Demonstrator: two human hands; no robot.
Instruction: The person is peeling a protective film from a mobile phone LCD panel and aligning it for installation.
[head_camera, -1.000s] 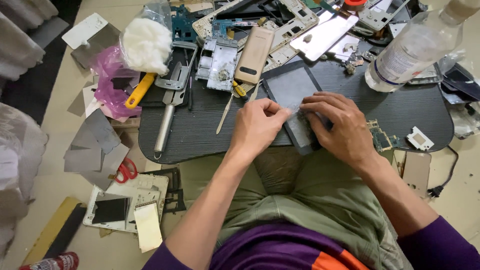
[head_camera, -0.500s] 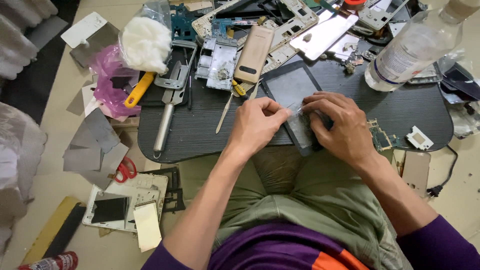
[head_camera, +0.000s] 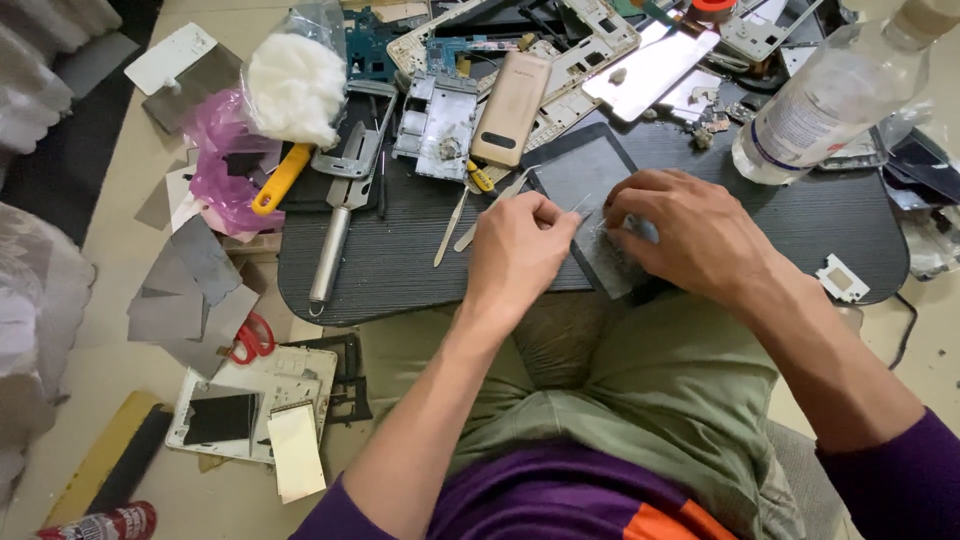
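Observation:
A dark grey flat screen panel (head_camera: 585, 180) lies tilted on the black work board (head_camera: 420, 265) over my lap. My right hand (head_camera: 690, 235) presses on the panel's lower right part and covers it. My left hand (head_camera: 520, 250) sits at the panel's left edge, thumb and forefinger pinched on a thin, shiny strip or film (head_camera: 578, 205) that reaches toward the right hand. What lies under the right palm is hidden.
On the board: a tan phone (head_camera: 510, 120), metal phone frames (head_camera: 435, 115), tweezers (head_camera: 450, 225), a long steel tool (head_camera: 335, 240), a clear plastic bottle (head_camera: 830, 100). Left on the floor: pink bag (head_camera: 225, 175), cotton wad (head_camera: 295, 85), grey sheets (head_camera: 190, 290), red scissors (head_camera: 250, 340).
My left hand has pulled slightly left, away from the right hand, and a thin strip now shows between them. The right hand stays pressed on the panel.

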